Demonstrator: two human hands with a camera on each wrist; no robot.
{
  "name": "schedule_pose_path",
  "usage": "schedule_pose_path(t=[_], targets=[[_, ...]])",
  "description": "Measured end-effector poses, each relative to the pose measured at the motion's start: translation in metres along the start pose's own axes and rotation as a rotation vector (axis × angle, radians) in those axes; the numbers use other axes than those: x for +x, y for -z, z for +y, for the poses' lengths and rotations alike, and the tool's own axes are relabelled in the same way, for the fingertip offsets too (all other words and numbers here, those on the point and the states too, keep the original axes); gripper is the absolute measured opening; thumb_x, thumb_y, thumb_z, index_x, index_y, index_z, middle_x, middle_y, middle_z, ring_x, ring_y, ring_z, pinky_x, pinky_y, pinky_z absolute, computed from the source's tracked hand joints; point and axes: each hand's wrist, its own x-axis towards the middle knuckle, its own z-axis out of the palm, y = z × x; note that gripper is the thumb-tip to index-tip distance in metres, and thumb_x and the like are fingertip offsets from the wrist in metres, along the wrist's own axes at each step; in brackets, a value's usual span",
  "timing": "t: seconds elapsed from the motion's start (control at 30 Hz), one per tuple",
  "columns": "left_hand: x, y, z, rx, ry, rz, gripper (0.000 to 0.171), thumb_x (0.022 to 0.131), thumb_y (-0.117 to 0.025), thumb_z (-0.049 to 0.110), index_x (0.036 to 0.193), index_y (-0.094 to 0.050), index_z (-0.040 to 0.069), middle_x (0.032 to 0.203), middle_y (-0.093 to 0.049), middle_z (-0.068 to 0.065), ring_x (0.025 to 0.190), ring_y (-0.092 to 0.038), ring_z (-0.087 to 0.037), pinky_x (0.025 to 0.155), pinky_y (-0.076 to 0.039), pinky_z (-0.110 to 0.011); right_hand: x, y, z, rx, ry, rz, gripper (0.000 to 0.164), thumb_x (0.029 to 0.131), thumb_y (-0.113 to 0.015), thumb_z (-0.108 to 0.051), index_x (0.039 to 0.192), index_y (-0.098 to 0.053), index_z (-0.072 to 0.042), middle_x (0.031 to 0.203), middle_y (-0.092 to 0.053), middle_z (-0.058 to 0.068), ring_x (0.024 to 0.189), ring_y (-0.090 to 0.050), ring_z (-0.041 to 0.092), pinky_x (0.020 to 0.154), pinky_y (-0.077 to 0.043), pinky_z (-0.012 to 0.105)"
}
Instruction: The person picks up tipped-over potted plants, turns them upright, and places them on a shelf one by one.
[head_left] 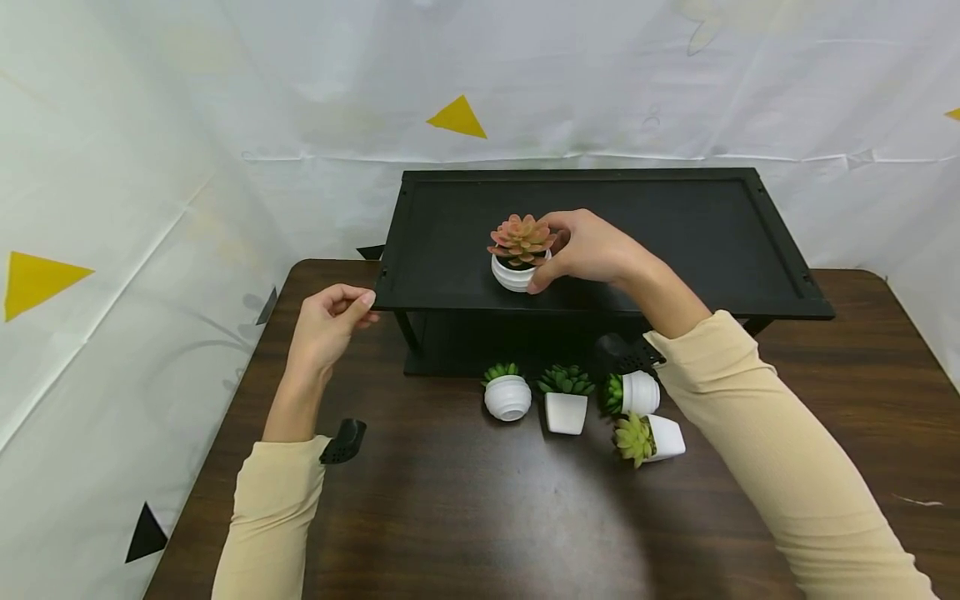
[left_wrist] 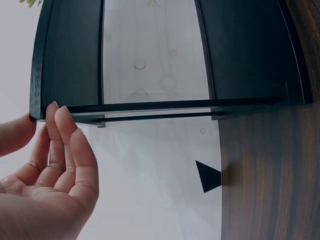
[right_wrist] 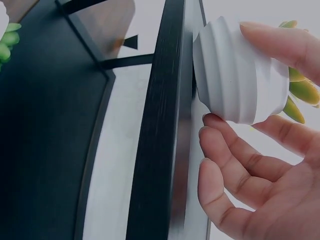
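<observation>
The potted pink succulent point(head_left: 522, 239) is on or just above the upper shelf point(head_left: 675, 225), left of middle; contact is hard to tell. Probably light and stiff, it suits a hold round the pot wall. The right hand point(head_left: 588, 246) pinches it; the right wrist view alone shows loosely curled lower fingers point(right_wrist: 212, 175). The left hand point(head_left: 330, 321) pinches the shelf's near-left corner.

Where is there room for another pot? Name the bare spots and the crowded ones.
Bare: the shelf top between the right hand and the right rim, and between the pink plant and left rim; the table between the sleeves, in front of the four green plants. Crowded: around those plants, and the front left corner, where the left hand grips.
</observation>
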Motion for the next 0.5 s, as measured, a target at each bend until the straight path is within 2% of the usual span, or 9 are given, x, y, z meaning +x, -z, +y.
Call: schedule_pose_path(t=[0.23,0.4,0.5], targets=[[0.001,-0.001,0.000,-0.010,-0.013,0.000,0.025,0.093,-0.058,0.013,0.104,-0.058,-0.010,0.079,-0.059,0.002,0.070,-0.062,-0.006,0.074,-0.052,-0.019,0.008,-0.005,-0.005,-0.002,0.028,-0.005,0.058,0.068,-0.079,-0.009,0.121,-0.056,-0.007,0.097,-0.053,0.014,0.089,-0.046,0.027,0.076,-0.040,0.037],[0.001,-0.002,-0.001,-0.005,-0.014,0.002,0.025,0.093,-0.058,0.012,0.105,-0.058,-0.010,0.081,-0.060,-0.001,0.070,-0.062,-0.006,0.073,-0.052,-0.018,0.011,-0.009,-0.010,0.023,0.009,-0.029,0.063,0.069,-0.080,-0.009,0.126,-0.052,-0.008,0.102,-0.051,0.014,0.092,-0.046,0.027,0.078,-0.042,0.037],[0.001,-0.002,-0.001,-0.006,-0.017,0.003,0.024,0.093,-0.057,0.011,0.105,-0.058,-0.010,0.082,-0.060,-0.003,0.069,-0.061,-0.006,0.073,-0.052,-0.019,0.014,-0.012,-0.013,0.032,0.018,-0.037,0.063,0.069,-0.080,-0.009,0.125,-0.053,-0.009,0.100,-0.051,0.013,0.089,-0.046,0.026,0.074,-0.042,0.035]])
